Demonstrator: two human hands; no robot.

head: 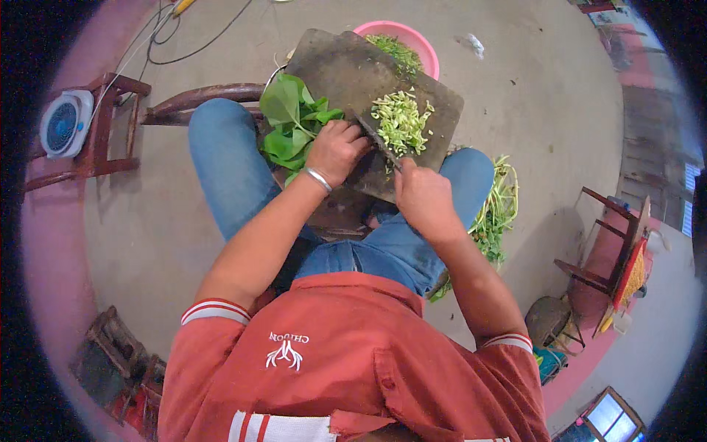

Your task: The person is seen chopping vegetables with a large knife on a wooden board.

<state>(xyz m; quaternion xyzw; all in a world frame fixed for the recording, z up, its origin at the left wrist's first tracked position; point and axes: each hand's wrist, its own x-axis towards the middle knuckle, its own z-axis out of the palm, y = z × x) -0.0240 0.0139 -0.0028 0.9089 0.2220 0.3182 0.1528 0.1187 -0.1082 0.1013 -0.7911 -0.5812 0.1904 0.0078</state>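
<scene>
My left hand, with a silver bangle at the wrist, holds a bunch of leafy greens down on a worn cutting board. The broad leaves spread over the board's left edge. Held in my right hand is a knife, its dark blade slanting up and left, close to my left fingers. A pile of chopped pale green stems lies on the board just right of the blade. The cut ends under my left fingers are hidden.
Beyond the board stands a pink plastic basin with chopped greens. Uncut greens lie on the floor by my right knee. A wooden chair is at the left, near a fan. Cables trail across the floor.
</scene>
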